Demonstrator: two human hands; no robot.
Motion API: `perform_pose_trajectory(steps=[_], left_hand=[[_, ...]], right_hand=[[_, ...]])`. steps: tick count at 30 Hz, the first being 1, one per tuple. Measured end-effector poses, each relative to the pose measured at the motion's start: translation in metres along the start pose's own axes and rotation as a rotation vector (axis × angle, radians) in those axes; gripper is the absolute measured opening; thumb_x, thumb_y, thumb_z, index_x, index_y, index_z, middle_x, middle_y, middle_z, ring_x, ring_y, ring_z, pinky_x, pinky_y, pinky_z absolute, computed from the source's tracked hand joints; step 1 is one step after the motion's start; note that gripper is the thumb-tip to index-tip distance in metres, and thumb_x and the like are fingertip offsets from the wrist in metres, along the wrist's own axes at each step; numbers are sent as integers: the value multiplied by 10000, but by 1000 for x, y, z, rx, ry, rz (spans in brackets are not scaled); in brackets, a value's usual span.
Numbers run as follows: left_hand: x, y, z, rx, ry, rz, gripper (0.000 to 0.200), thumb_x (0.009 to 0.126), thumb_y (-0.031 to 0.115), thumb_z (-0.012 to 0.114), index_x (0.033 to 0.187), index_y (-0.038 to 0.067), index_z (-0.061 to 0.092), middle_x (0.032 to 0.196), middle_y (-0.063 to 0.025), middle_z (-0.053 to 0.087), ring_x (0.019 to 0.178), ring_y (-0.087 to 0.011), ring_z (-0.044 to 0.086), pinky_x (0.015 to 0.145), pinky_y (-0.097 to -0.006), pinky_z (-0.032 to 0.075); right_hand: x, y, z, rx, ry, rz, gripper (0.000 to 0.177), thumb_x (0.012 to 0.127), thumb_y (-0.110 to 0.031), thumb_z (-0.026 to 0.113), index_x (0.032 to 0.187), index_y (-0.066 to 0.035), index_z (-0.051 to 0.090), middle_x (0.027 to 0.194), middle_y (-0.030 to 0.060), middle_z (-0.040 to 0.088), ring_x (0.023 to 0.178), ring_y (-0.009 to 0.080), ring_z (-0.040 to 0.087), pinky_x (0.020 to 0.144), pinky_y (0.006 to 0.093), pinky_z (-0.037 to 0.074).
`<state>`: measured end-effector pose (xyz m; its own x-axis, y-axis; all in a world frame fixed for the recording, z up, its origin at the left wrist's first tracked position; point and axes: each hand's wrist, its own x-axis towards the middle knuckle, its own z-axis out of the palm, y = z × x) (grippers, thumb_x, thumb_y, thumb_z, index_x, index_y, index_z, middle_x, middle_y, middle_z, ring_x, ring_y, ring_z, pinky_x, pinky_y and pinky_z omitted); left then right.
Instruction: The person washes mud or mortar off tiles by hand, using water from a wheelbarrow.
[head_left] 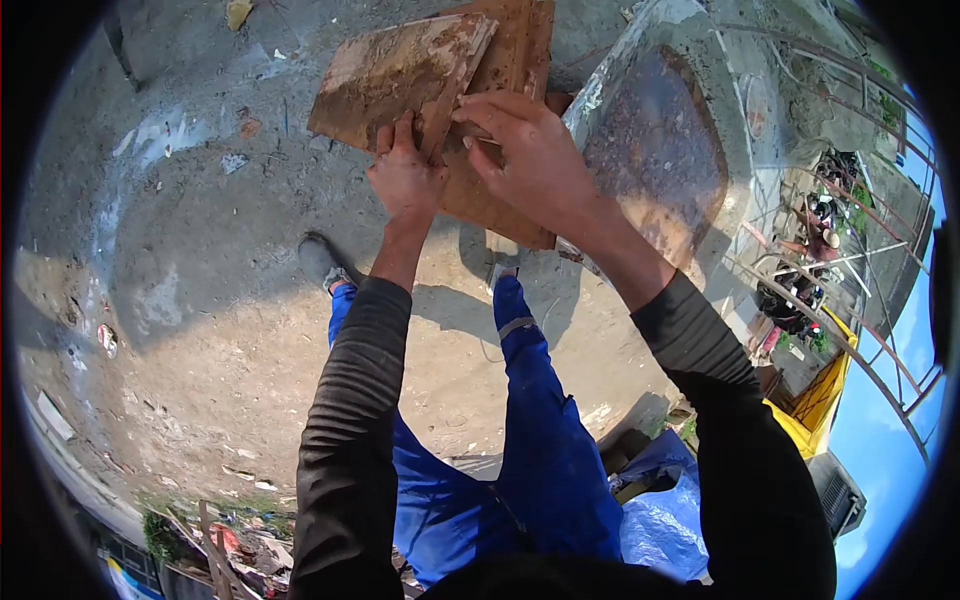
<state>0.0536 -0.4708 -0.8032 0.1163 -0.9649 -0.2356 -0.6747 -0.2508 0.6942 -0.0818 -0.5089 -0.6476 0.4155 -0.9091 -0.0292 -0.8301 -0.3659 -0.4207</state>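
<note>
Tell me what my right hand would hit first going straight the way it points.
Likely the upper board; your right hand has its fingertips close by the board's edge, though contact is unclear.

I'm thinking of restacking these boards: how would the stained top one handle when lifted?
The top board would probably stay stiff, as its edges look straight. Its brown, crusty-looking patches might shed grit. Being flat and square-cornered, it seems likelier to slide than roll.

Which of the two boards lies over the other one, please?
The paler board at left, with brown smears, touched by the left hand; the more orange board is partly covered by it.
</note>
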Motion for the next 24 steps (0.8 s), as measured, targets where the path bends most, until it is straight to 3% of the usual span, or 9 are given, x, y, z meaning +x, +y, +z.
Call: perform_pose_trajectory(steps=[3, 5, 7, 12, 16, 18, 20, 22, 24], left_hand=[[-11, 10, 25, 53, 19, -5, 669, 671, 112, 763, 1317, 137, 590, 1173, -91, 624, 1023, -336, 669, 828, -476, 550], [-10, 12, 35, 54, 57, -22, 659, 661, 104, 754, 1302, 141, 603, 1169, -93, 644, 1014, -348, 675, 850, -500, 525], [-10, 15, 39, 99, 85, -35, 654, 658, 97, 744, 1298, 135, 614, 1152, -99, 654, 1015, -344, 676, 869, -490, 525], [1, 36, 44, 154, 103, -71, 716, 607, 117, 794, 1304, 113, 630, 1136, -113, 677, 1034, -335, 681, 898, -475, 528], [16, 53, 56, 148, 143, -67, 667, 577, 144, 828, 1225, 84, 682, 1123, -141, 703, 1017, -357, 689, 907, -467, 543], [25, 59, 55, 42, 25, -74, 683, 564, 156, 837, 1223, 71, 682, 1091, -175, 704, 1028, -379, 679, 931, -484, 535], [27, 55, 43, 107, -46, -41, 705, 630, 202, 838, 1283, 17, 647, 1179, -208, 692, 1100, -366, 671, 975, -452, 520], [35, 37, 26, -362, -330, -151, 705, 740, 263, 803, 1337, -49, 595, 1276, -223, 662, 1170, -337, 649, 1013, -395, 490], [26, 43, -9, -466, -314, -246, 694, 831, 296, 745, 1375, -87, 550, 1325, -215, 640, 1184, -304, 634, 1042, -369, 453]], right_hand=[[-76, -4, -31, 223, 182, 282, 184, 808, 21, 670, 989, -4, 693, 1023, 154, 711, 901, 332, 713, 769, 392, 570], [-130, 11, -48, 147, 259, 380, 182, 823, 60, 655, 987, -11, 694, 1001, 144, 715, 860, 283, 726, 736, 346, 570], [-183, 15, -59, 176, 278, 611, 178, 839, 78, 644, 985, -14, 692, 951, 127, 716, 826, 227, 728, 730, 318, 561], [-287, 25, -60, 267, 181, 796, 137, 883, 69, 639, 996, 8, 686, 904, 128, 706, 785, 214, 729, 676, 305, 590], [-320, 13, -57, 309, 135, 927, 148, 882, 81, 627, 997, 15, 692, 941, 132, 714, 804, 219, 731, 698, 308, 605], [-330, 10, -53, 340, 125, 936, 157, 878, 91, 620, 1000, 22, 692, 958, 136, 717, 817, 220, 731, 704, 308, 608], [-335, 4, -51, 392, 114, 973, 163, 869, 100, 619, 998, 30, 689, 958, 138, 717, 831, 222, 731, 708, 309, 608], [-336, 2, -49, 418, 137, 984, 162, 864, 102, 619, 995, 35, 687, 964, 140, 715, 831, 227, 732, 709, 310, 607], [-338, -3, -50, 440, 132, 1001, 168, 858, 105, 619, 995, 36, 687, 969, 141, 712, 832, 229, 729, 709, 311, 607]])
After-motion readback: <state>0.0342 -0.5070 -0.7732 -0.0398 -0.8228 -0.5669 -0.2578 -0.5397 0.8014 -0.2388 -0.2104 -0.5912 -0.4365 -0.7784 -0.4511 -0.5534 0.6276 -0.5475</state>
